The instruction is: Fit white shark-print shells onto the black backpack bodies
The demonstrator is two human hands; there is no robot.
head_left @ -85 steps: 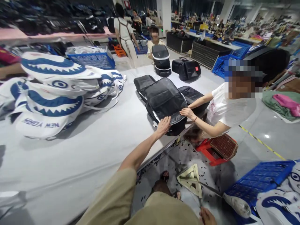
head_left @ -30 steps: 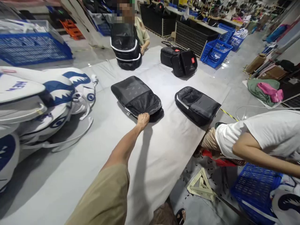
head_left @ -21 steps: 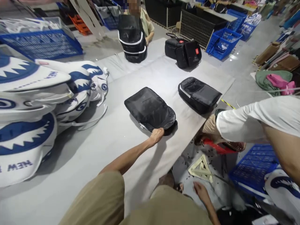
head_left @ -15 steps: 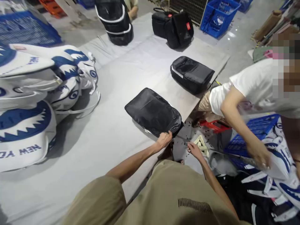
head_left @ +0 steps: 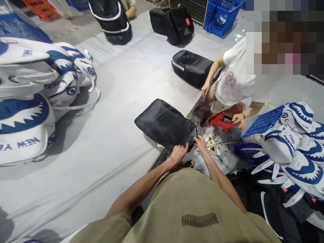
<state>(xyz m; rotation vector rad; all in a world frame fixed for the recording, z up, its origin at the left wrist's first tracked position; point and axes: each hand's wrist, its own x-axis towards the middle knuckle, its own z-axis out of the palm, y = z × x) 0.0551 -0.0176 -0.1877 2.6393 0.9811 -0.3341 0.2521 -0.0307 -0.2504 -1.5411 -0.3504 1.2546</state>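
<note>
Both hands pinch the near edge of the flat black backpack lying just beyond them at the table's edge, left hand beside right hand, with a second black backpack well beyond

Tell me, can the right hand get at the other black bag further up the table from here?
Probably not: the right hand is at the near black bag, and the far bag lies well beyond it, beside a co-worker's hand.

Flat backpack on the table's edge — another backpack behind it.
</note>
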